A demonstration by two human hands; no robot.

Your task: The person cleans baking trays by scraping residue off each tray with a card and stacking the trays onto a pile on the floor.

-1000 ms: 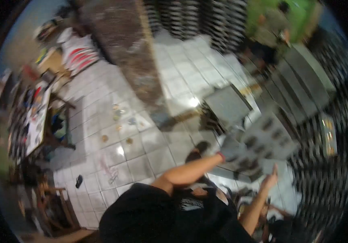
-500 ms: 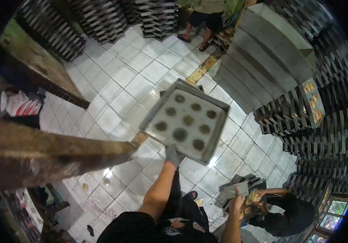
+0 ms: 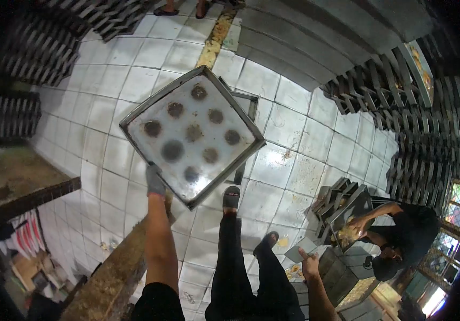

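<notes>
My left hand (image 3: 156,181), in a grey glove, is closed on the near left edge of a square metal tray (image 3: 216,152). The tray is held out in front of me, its pale inside marked with several dark round spots. My right hand (image 3: 310,265) is low at the right, its thumb along a flat grey metal plate (image 3: 294,253) that it grips. Part of a dark metal frame (image 3: 252,104) shows on the floor behind the tray; the tray hides the rest.
A co-worker (image 3: 409,238) at the right bends over a tray of yellowish food (image 3: 349,235). Tall stacks of metal trays (image 3: 417,182) line the right side. A brown wooden beam (image 3: 107,273) stands at lower left. Another person's feet (image 3: 182,9) are at the top.
The tray has moved left in view with my left hand, and its outline is sharper. My view has shifted, with more of my legs showing. My right hand still holds the plate.
</notes>
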